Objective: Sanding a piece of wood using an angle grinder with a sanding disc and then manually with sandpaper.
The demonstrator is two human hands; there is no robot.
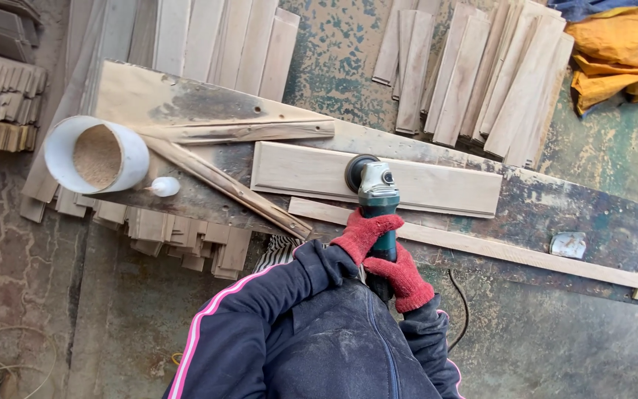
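Both gloved hands were wrapped around the body of a green angle grinder [376,199], the left hand [364,233] closed over it nearer the head and the right hand [404,277] clamped just behind, toward the person's chest. The fingers of each were curled tight on the tool, not spread. Ahead of that grip, the grinder's dark round disc [356,171] lay against a pale wooden board [437,185], touching it near its left-middle part. The board lay flat on a worn, stained workbench [555,214], and a thin wooden strip [511,255] ran just beside the board on the side closer to the hands.

Judging by the disc's contact with the wood, the step in hand looked like sanding the board's face. The next move would likely call for a steady two-handed hold, the disc kept level, and an even sweep along the board toward its far right end; whether the disc was spinning could not be told.

Well off to the left of the grip stood a white bucket [97,154] holding sawdust, with a small white bottle [164,186] next to it. Beyond the tool, stacks of cut slats [481,74] leaned together, and an orange cloth [614,59] lay crumpled far to the right.
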